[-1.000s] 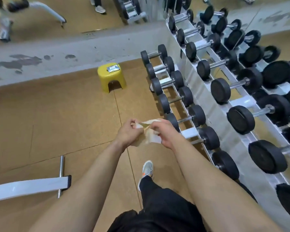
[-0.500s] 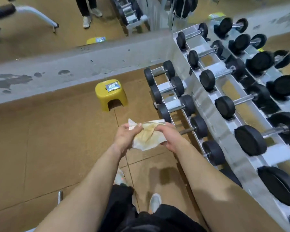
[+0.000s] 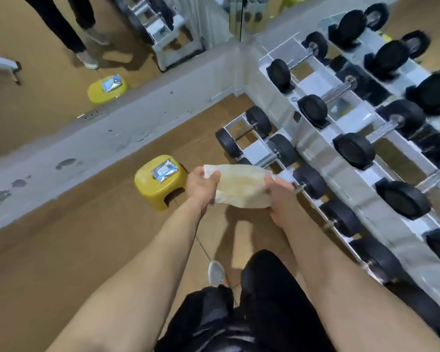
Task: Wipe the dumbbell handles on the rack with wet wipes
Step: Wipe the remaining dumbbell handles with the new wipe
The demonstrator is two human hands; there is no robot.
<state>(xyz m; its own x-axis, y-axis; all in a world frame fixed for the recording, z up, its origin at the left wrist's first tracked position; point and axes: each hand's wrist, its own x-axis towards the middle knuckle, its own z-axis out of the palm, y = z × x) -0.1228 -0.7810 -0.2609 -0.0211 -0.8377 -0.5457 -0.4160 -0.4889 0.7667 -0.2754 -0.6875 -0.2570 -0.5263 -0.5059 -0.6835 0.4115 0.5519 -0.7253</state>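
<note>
Tan floor, mirrored wall, dumbbell rack

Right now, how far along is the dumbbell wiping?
The wipe looks brown-stained, so some wiping seems done. Left hand and right hand hold it spread open, off the rack. No dumbbell handle is touched; which remain can't be told.
</note>
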